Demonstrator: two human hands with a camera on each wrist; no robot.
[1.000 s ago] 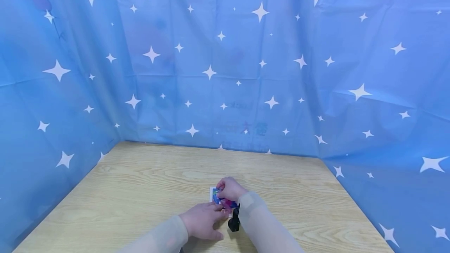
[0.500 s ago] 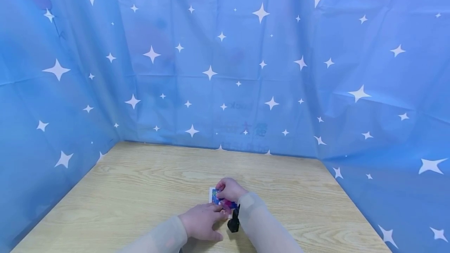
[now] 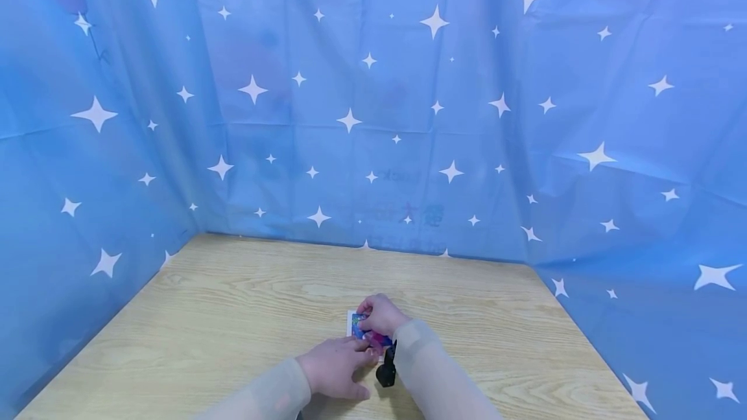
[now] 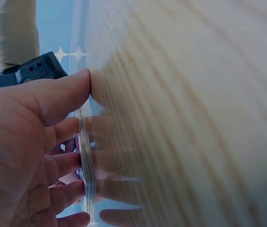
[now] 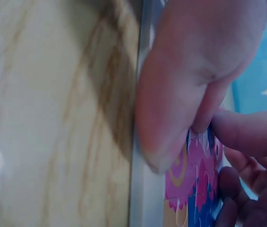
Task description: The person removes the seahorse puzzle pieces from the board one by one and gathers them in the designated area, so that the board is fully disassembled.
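A small jigsaw puzzle (image 3: 356, 325) with a white border lies flat on the wood-grain table (image 3: 257, 297). Pink, blue and tan interlocking pieces (image 5: 200, 182) show in the right wrist view. My right hand (image 3: 382, 316) is over its far part, fingers bent down, thumb and index tips close together on the picture; I cannot tell whether they pinch a piece. My left hand (image 3: 337, 368) lies at the near left side, fingers extended onto the puzzle. In the left wrist view, its thumb (image 4: 65, 94) reaches down to the tabletop and the fingertips meet the puzzle's edge.
A black wrist camera (image 3: 386, 371) hangs under the right sleeve (image 3: 438, 371), just right of the puzzle. Blue curtain (image 3: 373, 115) printed with white stars encloses the table's back and both sides.
Both hands stay in nearly the same place on the puzzle. The right hand and its wrist camera shift very slightly left.
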